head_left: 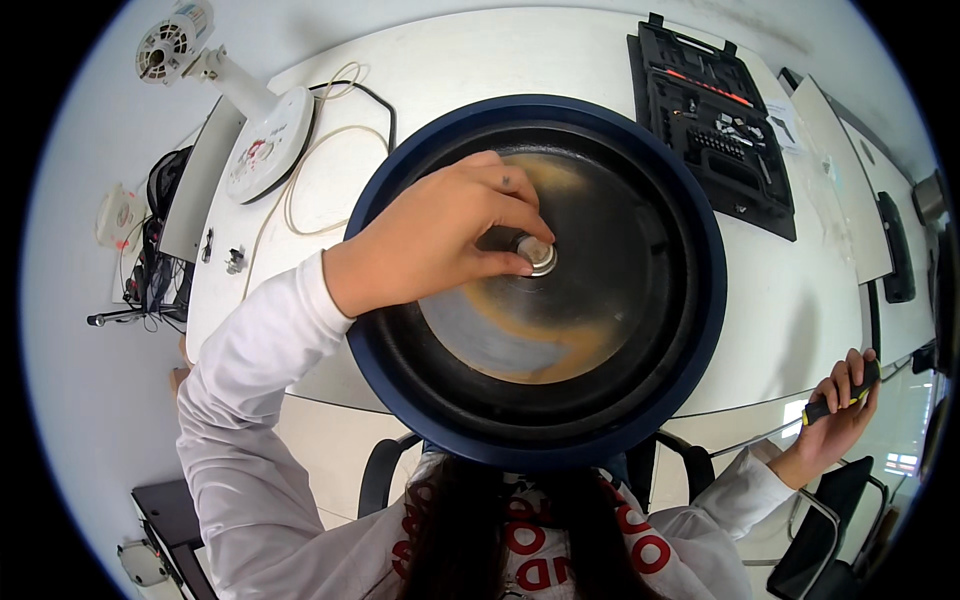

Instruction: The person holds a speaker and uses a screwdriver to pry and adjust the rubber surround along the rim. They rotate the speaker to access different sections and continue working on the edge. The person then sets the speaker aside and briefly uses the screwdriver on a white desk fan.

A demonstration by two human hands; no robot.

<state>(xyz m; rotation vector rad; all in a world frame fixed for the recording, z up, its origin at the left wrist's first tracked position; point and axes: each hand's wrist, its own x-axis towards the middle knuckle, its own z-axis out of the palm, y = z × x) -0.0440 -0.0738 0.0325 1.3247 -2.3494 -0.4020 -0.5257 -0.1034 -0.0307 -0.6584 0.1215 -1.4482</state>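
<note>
A large round dark dish-shaped piece (600,300) with a dark blue rim rests tilted against the table's near edge, directly in front of me. Brownish and greyish patches stain its middle. My left hand (470,225) reaches over it from the left, thumb and fingers pinching a small silver round knob (540,256) at its centre. Out to the right, beyond the table's near edge, my right hand (838,412) is wrapped round the black and yellow-green handle of a screwdriver (818,410). Its thin metal shaft points to the left, away from the dish-shaped piece.
On the white table (480,60), an open black tool case (710,130) with bits and sockets lies at the far right. A white fan stand (270,145) with its motor and trailing cable stands at the far left. A small metal part (235,261) lies near the left edge. Chairs (830,530) stand below.
</note>
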